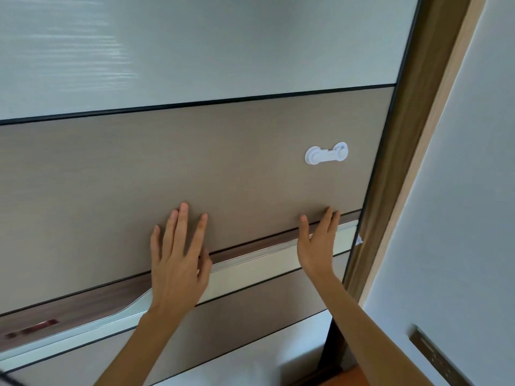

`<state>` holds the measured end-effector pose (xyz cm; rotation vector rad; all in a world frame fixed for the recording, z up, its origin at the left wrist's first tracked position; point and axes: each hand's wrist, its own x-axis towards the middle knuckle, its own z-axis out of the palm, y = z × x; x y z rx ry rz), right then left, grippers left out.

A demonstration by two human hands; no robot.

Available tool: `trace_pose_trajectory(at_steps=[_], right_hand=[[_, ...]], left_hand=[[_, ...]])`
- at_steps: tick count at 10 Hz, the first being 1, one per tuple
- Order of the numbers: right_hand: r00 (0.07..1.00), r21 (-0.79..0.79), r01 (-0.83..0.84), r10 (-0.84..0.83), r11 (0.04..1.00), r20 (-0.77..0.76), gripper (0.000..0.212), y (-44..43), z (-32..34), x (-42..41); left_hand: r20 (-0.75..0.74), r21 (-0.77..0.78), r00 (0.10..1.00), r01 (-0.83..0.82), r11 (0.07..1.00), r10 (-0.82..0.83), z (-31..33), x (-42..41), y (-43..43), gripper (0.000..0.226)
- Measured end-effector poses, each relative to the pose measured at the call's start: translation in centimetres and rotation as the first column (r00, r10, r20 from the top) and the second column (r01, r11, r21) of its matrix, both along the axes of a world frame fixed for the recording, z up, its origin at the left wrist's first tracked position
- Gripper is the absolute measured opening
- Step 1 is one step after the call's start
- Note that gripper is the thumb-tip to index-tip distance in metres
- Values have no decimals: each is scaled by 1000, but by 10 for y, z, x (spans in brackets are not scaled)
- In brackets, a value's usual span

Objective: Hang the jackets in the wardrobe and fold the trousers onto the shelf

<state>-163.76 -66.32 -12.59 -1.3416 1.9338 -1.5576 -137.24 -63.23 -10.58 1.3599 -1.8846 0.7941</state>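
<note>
White plastic child-safety latch (326,155) stuck flat on a taupe panel, near that panel's right edge, its two round ends joined by a short strap. Right of the dark frame runs a light wood trim strip (434,129), tilted in view, then a plain white wall (471,218). Low on that wall, lower right corner, a bronze-toned switch or socket plate (437,358), details too blurred to read; a sliver of orange floor (348,378) shows bottom right.
</note>
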Motion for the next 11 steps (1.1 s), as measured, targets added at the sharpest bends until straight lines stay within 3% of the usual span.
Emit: trace_pose_trajectory(at_steps=[4, 6, 7, 9, 11], right_hand=[[991, 63, -135, 136, 989, -10, 68, 47, 10, 94], [957, 18, -281, 282, 959, -73, 64, 94, 26, 191], [945, 43, -306, 309, 951, -109, 60, 122, 28, 242], [966, 179, -203, 227, 963, -127, 66, 189, 46, 310], [970, 168, -72, 108, 983, -218, 66, 262, 56, 345]], left_hand=[[-42, 74, 998, 50, 996, -46, -23, 100, 37, 64], [-71, 159, 982, 183, 970, -174, -32, 192, 63, 61], [-166, 232, 946, 313, 921, -279, -42, 228, 76, 54], [-372, 360, 843, 517, 777, -389, -33, 266, 108, 57], [-516, 432, 739, 661, 614, -433, -17, 284, 147, 56]])
